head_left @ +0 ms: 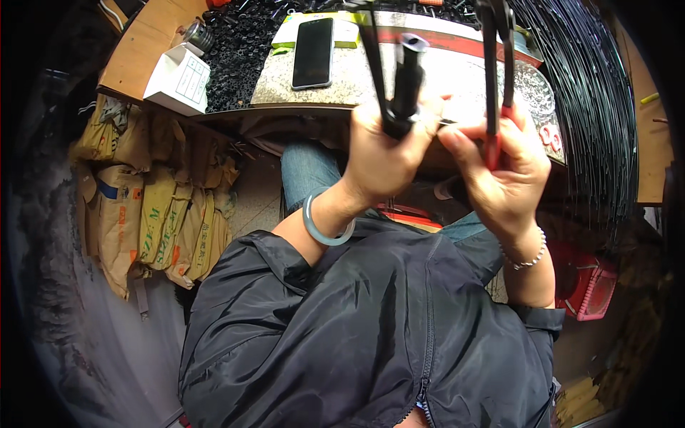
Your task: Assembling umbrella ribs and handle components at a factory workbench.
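Observation:
Close to the front edge of the worktable, both my hands are raised side by side. My left hand (385, 157) is closed round a black tube-shaped part (408, 85), held upright with its round open end on top. A thin black strip (374, 68) sticks up from the same grip. My right hand (510, 175) has a pair of pliers (491, 93) with red grips in its palm, the dark metal arms pointing up. Its thumb and forefinger meet close to my left fingers, at a thin dark piece too small to name.
A phone (312, 53) lies on the pale work surface (275, 85). Small black parts (235, 60) are heaped at left, near a white box (178, 80). Many thin black rods (581, 93) fill the right side. A clear round dish (534, 89) stands beside them. Sacks (168, 221) hang below left.

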Action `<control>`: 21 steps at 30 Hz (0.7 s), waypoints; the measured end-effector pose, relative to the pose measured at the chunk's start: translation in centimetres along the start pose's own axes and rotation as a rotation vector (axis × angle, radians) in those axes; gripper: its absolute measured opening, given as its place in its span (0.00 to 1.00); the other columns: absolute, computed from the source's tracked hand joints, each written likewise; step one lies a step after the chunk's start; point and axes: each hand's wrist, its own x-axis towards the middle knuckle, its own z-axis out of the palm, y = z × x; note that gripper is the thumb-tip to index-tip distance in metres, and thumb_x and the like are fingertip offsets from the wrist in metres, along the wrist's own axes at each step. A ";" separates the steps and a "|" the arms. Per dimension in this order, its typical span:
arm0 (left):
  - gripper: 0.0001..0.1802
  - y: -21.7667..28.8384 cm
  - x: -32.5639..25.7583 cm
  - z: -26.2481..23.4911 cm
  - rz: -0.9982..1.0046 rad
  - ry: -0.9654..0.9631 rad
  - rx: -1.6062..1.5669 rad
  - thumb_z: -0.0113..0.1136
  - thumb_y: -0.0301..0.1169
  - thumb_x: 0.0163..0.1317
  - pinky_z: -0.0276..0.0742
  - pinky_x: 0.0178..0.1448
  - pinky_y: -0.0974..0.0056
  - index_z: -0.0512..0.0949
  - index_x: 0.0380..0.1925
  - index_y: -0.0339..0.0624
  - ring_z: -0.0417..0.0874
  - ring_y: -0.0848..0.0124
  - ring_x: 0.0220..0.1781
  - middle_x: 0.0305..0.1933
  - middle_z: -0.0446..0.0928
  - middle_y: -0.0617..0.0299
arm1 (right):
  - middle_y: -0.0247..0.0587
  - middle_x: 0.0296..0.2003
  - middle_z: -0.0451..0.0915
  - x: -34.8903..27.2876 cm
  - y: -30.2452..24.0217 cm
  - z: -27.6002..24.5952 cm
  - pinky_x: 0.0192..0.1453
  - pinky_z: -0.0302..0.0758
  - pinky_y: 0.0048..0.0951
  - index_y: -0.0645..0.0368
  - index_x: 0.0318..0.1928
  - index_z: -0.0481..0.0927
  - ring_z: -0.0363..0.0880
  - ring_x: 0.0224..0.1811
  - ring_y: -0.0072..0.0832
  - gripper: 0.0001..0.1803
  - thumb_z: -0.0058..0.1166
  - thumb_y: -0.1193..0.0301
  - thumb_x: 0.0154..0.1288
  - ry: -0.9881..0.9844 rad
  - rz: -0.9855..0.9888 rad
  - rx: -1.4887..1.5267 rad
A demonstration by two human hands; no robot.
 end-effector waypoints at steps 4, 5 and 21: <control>0.11 0.6 1.1 -1.6 -0.109 0.055 -0.061 0.52 0.27 0.64 0.48 0.14 0.78 0.78 0.41 0.32 0.58 0.89 0.10 0.11 0.62 0.77 | 0.39 0.26 0.72 -0.9 0.9 -3.4 0.28 0.69 0.27 0.60 0.35 0.80 0.72 0.25 0.29 0.13 0.65 0.77 0.45 -0.077 -0.062 -0.218; 0.09 0.5 1.3 -1.7 -0.102 0.084 -0.084 0.53 0.25 0.62 0.54 0.19 0.78 0.79 0.38 0.31 0.62 0.88 0.16 0.15 0.65 0.76 | 0.38 0.29 0.72 -0.9 0.1 -4.2 0.27 0.70 0.26 0.58 0.36 0.80 0.72 0.23 0.27 0.14 0.64 0.78 0.44 -0.122 -0.110 -0.339; 0.11 0.6 1.0 -1.4 -0.119 0.002 -0.058 0.48 0.21 0.62 0.52 0.14 0.79 0.78 0.41 0.30 0.59 0.89 0.11 0.12 0.63 0.75 | 0.44 0.36 0.76 -1.1 -0.9 -5.7 0.28 0.71 0.28 0.62 0.27 0.76 0.75 0.28 0.31 0.09 0.61 0.70 0.50 -0.239 -0.447 -0.891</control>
